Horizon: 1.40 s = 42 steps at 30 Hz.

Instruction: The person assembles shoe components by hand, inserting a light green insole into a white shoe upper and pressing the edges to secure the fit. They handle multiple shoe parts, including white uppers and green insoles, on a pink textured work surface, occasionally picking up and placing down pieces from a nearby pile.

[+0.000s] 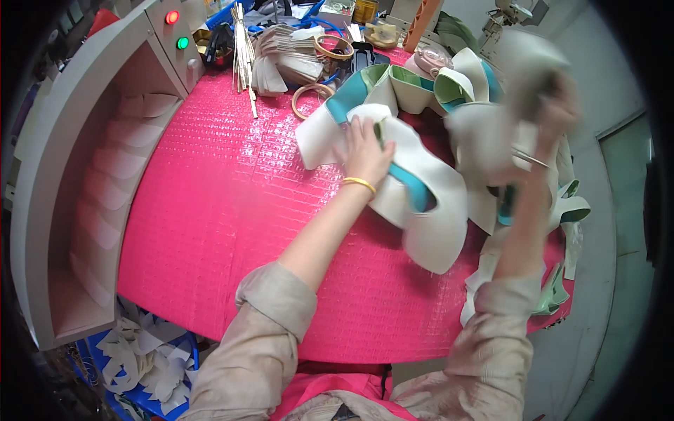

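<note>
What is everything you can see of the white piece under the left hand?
The white piece looks smooth and leathery, with curved edges and a blue strip along its middle. It slants over the pink table, its rounded lower end toward the right. The left hand touches its upper end; whether the lower end meets the table is unclear.

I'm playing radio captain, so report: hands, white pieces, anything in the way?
Left hand on curved white piece. Right hand at blurred white piece, grip unclear. More white pieces crowd close beyond.
</note>
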### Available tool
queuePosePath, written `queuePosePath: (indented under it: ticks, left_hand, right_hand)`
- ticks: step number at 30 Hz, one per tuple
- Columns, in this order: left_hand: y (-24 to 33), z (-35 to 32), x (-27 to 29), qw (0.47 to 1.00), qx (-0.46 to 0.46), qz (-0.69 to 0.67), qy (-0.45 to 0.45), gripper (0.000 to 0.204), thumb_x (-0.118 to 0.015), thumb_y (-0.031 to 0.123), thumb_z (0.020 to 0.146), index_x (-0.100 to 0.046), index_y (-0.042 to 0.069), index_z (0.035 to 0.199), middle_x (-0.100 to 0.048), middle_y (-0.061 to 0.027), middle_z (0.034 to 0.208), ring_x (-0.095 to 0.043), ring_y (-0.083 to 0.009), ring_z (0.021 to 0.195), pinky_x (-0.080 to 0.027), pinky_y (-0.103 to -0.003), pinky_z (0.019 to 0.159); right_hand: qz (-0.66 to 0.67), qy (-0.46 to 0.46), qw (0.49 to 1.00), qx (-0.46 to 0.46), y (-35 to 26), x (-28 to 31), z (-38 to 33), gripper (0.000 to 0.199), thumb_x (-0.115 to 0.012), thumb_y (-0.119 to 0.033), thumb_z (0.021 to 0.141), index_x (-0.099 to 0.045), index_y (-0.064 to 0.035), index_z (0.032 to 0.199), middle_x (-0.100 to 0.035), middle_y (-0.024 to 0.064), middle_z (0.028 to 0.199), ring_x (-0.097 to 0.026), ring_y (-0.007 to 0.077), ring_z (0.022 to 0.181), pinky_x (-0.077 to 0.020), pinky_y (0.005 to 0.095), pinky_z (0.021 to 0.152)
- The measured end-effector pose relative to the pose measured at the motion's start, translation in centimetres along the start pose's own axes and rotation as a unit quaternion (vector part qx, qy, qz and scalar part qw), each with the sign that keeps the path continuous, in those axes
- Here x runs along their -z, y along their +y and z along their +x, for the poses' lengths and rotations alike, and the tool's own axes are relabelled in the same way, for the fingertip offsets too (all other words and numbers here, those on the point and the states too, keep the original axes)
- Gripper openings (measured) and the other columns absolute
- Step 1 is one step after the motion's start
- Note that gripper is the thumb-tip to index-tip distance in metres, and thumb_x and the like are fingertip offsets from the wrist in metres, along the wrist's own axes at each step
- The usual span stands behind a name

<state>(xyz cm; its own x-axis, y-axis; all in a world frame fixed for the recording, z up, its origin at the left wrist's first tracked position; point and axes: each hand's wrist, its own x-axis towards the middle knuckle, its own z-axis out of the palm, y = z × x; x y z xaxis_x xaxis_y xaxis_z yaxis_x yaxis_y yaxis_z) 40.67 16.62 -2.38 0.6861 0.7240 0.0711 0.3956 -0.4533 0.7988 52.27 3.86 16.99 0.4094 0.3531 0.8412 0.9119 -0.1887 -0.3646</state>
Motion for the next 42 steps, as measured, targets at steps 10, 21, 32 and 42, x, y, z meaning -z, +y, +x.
queuePosePath:
  ticks: [10, 21, 32, 42]
  left_hand:
    - [13.2, -2.8, 2.9, 0.897, -0.367, -0.232, -0.082, 0.084, -0.055, 0.001, 0.066, -0.015, 0.007, 0.14, -0.034, -0.0218, 0.134, -0.031, -0.0333, 0.125, -0.029, -0.036, 0.101]
    - [19.4, -3.5, 0.8, 0.832, -0.541, -0.121, -0.006, 0.028, -0.056, 0.012, 0.073, -0.059, 0.015, 0.101, -0.061, -0.0142, 0.072, -0.061, -0.0312, 0.07, -0.049, -0.039, 0.065]
    - [15.4, -8.3, 8.1, 0.917, -0.301, -0.224, -0.132, 0.045, -0.053, 0.031, 0.084, -0.049, 0.001, 0.117, -0.063, -0.014, 0.091, -0.057, -0.025, 0.093, -0.043, -0.032, 0.086]
    - [1.1, -17.1, 9.0, 0.784, 0.111, -0.3, -0.532, 0.046, -0.057, 0.036, 0.084, -0.056, -0.001, 0.112, -0.063, -0.007, 0.094, -0.06, -0.0136, 0.082, -0.048, -0.024, 0.072]
  right_hand:
    - [0.366, 0.069, 0.9, -0.226, 2.0, 12.1, -2.4, 0.031, -0.051, -0.004, 0.085, -0.049, 0.0039, 0.115, -0.057, 0.0145, 0.11, -0.057, 0.0235, 0.1, -0.0454, 0.0346, 0.089]
    - [0.355, 0.393, 0.814, -0.238, 4.6, 20.1, -4.8, 0.028, -0.049, -0.01, 0.086, -0.051, 0.0023, 0.111, -0.055, 0.0138, 0.113, -0.055, 0.0239, 0.102, -0.0458, 0.0362, 0.088]
    - [0.386, 0.298, 0.85, -0.202, 2.1, 30.8, -6.8, 0.033, -0.047, -0.025, 0.087, -0.051, -0.002, 0.111, -0.055, 0.0123, 0.11, -0.054, 0.0268, 0.098, -0.0441, 0.0432, 0.087]
    - [0.397, -0.682, 0.591, 0.166, -21.0, 9.4, -19.2, 0.034, -0.058, -0.011, 0.076, -0.055, -0.0038, 0.109, -0.055, 0.0159, 0.102, -0.052, 0.0308, 0.099, -0.0423, 0.039, 0.082]
